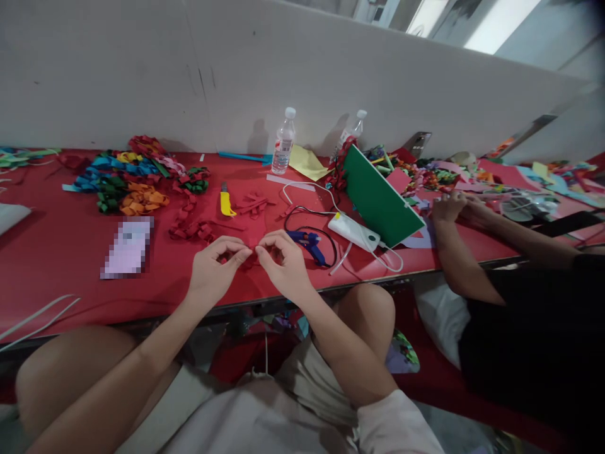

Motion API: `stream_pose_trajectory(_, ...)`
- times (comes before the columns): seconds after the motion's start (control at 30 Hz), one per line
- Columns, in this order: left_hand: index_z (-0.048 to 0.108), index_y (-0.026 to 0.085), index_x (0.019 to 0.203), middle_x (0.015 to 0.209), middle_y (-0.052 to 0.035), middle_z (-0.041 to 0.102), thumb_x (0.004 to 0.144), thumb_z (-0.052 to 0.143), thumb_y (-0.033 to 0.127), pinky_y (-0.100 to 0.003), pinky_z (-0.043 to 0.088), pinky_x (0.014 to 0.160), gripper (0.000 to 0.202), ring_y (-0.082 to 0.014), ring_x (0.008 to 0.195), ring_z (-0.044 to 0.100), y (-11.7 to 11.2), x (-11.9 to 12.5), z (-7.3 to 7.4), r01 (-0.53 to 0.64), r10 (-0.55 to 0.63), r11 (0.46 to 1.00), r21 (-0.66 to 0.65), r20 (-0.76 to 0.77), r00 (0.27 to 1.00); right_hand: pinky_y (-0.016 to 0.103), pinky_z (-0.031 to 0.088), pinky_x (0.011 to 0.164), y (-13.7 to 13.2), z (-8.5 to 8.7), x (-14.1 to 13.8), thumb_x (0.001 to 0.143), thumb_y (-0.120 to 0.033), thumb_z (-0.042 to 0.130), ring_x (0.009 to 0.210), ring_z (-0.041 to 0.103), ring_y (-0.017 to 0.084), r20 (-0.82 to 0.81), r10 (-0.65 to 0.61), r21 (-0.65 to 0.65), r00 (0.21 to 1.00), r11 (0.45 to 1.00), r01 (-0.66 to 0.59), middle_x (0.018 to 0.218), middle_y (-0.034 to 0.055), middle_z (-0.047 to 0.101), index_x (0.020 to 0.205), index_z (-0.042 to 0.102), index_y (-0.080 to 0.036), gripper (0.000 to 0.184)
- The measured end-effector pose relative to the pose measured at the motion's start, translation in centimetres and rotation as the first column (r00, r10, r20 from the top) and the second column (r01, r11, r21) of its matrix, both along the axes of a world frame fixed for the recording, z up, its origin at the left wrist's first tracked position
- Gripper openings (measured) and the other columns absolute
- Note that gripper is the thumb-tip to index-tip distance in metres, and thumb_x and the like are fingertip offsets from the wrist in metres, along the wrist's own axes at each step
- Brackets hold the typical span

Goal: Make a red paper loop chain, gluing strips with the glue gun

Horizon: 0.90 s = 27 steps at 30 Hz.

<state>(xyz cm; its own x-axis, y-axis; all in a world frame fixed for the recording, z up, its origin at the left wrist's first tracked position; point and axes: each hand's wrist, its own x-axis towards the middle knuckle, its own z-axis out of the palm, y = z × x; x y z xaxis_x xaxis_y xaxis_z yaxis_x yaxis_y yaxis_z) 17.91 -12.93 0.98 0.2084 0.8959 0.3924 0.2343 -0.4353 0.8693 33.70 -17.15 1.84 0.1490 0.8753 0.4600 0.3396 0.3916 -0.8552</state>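
My left hand (215,268) and my right hand (285,265) meet over the front of the red table, thumbs and forefingers pinched. Between their fingertips is a small red paper strip (254,243), hard to make out against the red tabletop. Just beyond my hands lie loose red paper strips (255,203) and a yellow utility knife (226,202). A folded red paper chain (191,231) rests near my left hand. Close to my right hand is a blue glue gun (309,244) with a black cord.
A white power strip (354,231) and cable lie right, before a leaning green board (380,195). Bottles (283,142) stand at the wall. Colourful paper chains (125,176) and a pixelated phone (128,248) are left. A co-worker's hands (449,208) are at right.
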Motion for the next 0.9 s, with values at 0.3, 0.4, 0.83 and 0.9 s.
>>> stream_pose_trajectory(0.3,0.068,0.022,0.114,0.106,-0.0068,0.072,0.092,0.061,0.031,-0.035,0.051,0.09,0.024,-0.0208,0.099,0.063,0.0,0.0,-0.5,0.076,0.011,0.952,0.296,-0.28,0.96,0.027,0.045,0.07,0.7,-1.2,0.6,0.089,-0.041,0.062,0.076,0.053,0.014,-0.123,0.108,-0.134,0.987,0.983,-0.124,0.083,0.0013,0.059,0.084,0.064,-0.02,0.022)
stream_pose_trajectory(0.4,0.068,0.021,0.115,0.103,-0.0072,0.073,0.093,0.061,0.027,-0.036,0.05,0.089,0.024,-0.021,0.095,0.063,-0.2,-0.1,-0.7,0.088,0.049,0.91,0.404,-0.316,0.947,0.027,0.044,0.069,0.9,-1.7,0.6,0.085,-0.045,0.067,0.074,0.052,0.014,-0.135,0.102,-0.168,0.986,0.978,-0.124,0.078,0.0006,0.057,0.078,0.066,-0.02,0.026)
stream_pose_trajectory(0.83,0.064,0.02,0.12,0.098,-0.0078,0.072,0.094,0.06,0.027,-0.038,0.046,0.089,0.027,-0.0228,0.095,0.064,-0.6,0.0,-0.9,0.134,0.158,0.813,0.567,-0.435,0.887,0.027,0.044,0.071,0.4,-0.8,1.0,0.076,-0.062,0.071,0.071,0.052,0.013,-0.379,0.159,-0.27,0.912,0.923,-0.274,0.075,-0.0006,0.057,0.076,0.063,-0.019,0.044)
stream_pose_trajectory(0.9,0.063,0.019,0.122,0.097,-0.0084,0.072,0.094,0.059,0.025,-0.038,0.045,0.088,0.029,-0.0229,0.094,0.064,-0.6,-0.2,-1.0,0.175,0.161,0.786,0.593,-0.47,0.868,0.027,0.044,0.071,0.5,-1.1,0.8,0.071,-0.064,0.074,0.069,0.05,0.013,-0.437,0.158,-0.279,0.885,0.912,-0.3,0.071,-0.0012,0.055,0.072,0.06,-0.019,0.048)
